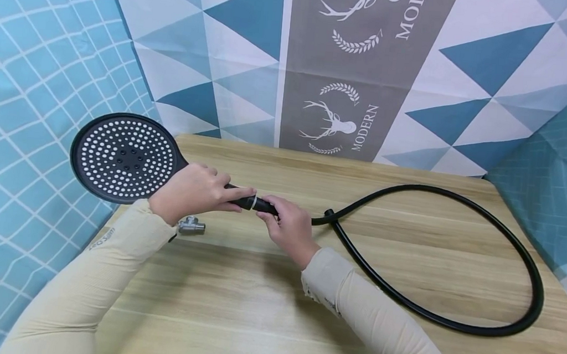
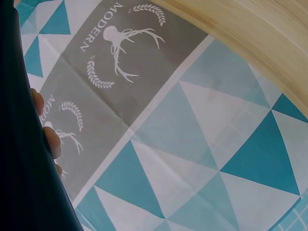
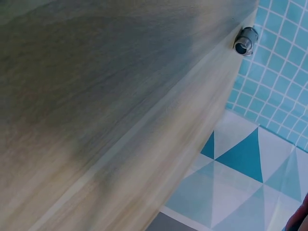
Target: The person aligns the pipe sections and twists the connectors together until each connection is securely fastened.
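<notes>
A black shower head (image 1: 124, 156) with a round face of white nozzles is held up at the left of the head view. My left hand (image 1: 197, 191) grips its handle (image 1: 240, 196), index finger and thumb stretched along it. At the handle's end, beside a pale ring, my right hand (image 1: 291, 225) pinches the end of a black shower hose (image 1: 537, 286). Handle and hose end meet in line; how far they are joined cannot be told. In the left wrist view the shower head's dark back (image 2: 29, 144) hides most of the hand, leaving some fingertips (image 2: 52, 142).
The hose loops over the right of the wooden table (image 1: 233, 306), its free end (image 1: 329, 213) lying by the crossing. A small metal valve (image 1: 192, 226) lies beneath my left wrist. Patterned sheets (image 1: 246, 18) rise behind and at both sides.
</notes>
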Motion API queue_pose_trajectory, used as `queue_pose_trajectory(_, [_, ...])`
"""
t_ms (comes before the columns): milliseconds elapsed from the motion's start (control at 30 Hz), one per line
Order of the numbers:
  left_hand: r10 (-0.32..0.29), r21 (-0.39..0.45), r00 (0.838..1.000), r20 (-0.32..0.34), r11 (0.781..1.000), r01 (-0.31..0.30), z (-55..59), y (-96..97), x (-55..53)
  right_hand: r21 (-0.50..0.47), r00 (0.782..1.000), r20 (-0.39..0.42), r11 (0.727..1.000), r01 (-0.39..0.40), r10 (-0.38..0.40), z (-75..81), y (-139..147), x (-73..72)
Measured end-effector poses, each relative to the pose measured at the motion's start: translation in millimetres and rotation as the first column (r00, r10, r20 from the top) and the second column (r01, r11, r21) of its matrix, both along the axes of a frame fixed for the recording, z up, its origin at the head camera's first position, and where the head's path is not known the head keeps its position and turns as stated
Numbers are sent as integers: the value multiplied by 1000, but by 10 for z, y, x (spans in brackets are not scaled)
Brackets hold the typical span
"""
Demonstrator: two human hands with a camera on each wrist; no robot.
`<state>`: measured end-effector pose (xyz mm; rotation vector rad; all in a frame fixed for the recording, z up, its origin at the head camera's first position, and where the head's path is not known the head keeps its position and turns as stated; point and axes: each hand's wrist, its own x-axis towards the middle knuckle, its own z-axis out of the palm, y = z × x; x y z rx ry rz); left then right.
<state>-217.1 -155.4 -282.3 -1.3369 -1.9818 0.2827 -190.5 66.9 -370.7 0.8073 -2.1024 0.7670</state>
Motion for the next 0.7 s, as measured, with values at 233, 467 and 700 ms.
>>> queue_pose_trajectory(233, [-16,9,1000,-11,1000,16,-1,-5,3,-1,999,0,999,-36,36,34,3,8])
queue_pose_trajectory(467, [-26,1,999,-42,1000,26,-20,0,-2,-7,997,58,999,-52,53,30,6,26])
queue_pose_trajectory(700, [-17,1,1000,-17,1000,17,-11,-2,3,-30,994,95,998,-46,49,46,12,33])
